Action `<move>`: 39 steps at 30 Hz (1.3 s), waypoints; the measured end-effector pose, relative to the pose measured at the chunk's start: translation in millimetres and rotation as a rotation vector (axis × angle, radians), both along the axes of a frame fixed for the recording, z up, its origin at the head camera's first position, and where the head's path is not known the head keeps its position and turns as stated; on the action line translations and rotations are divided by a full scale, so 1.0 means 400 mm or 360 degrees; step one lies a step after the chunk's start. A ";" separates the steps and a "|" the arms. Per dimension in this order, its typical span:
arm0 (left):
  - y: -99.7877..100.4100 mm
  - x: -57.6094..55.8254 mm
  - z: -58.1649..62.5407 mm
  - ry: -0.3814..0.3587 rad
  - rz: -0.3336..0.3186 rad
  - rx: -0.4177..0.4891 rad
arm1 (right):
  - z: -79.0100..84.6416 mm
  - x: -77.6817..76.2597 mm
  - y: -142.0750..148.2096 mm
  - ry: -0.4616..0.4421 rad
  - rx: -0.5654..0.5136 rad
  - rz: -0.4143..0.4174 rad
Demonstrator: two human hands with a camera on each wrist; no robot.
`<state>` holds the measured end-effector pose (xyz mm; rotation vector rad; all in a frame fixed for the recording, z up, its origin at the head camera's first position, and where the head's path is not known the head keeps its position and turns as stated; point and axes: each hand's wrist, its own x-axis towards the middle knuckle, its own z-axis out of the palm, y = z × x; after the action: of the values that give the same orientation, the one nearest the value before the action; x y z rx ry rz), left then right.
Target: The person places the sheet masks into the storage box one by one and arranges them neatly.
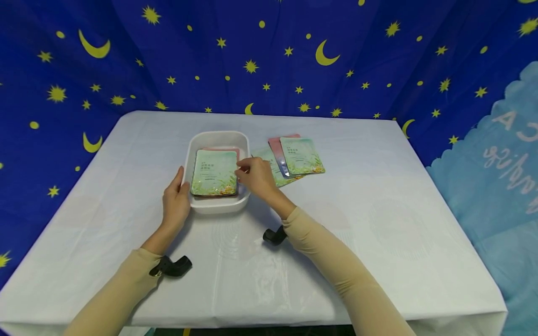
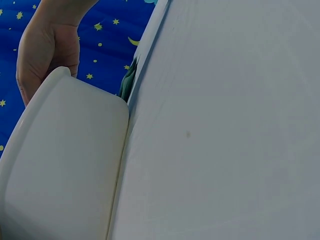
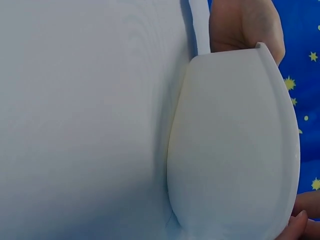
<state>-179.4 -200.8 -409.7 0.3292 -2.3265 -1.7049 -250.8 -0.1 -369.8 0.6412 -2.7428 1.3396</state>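
Observation:
A white plastic basin (image 1: 218,207) stands on the table and holds a small pile of flat packets. On top lies a green packet (image 1: 214,175) printed with plants and small dark text; a pink edge shows behind it. My left hand (image 1: 176,198) rests against the outside of the basin's left wall, fingers fairly straight. At the opposite side, my right hand (image 1: 256,175) reaches over the rim and pinches the green packet's right edge between thumb and forefinger. In the right wrist view, the right fingertips (image 3: 297,227) show at the rim, while the basin's wall hides the packets.
Right of the basin, more packets lie fanned out and overlapping: a green one (image 1: 302,156) on top, a pink one (image 1: 277,151) under it, another green one partly behind my right hand. A white cloth (image 1: 378,224) covers the table. Behind it hangs a blue star-patterned curtain (image 1: 286,93).

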 end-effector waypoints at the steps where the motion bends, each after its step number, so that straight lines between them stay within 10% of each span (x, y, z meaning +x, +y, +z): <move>1: 0.000 0.000 0.000 -0.0002 -0.0002 -0.0001 | 0.000 -0.001 0.003 -0.0003 -0.0011 0.0003; 39: 0.004 -0.005 -0.007 -0.0011 0.0043 -0.0041 | 0.019 -0.102 0.324 -0.0081 -0.0230 -0.0515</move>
<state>-181.3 -199.1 -412.6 0.3608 -2.3360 -1.6621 -291.4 129.5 -362.3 0.1469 -2.6071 1.4694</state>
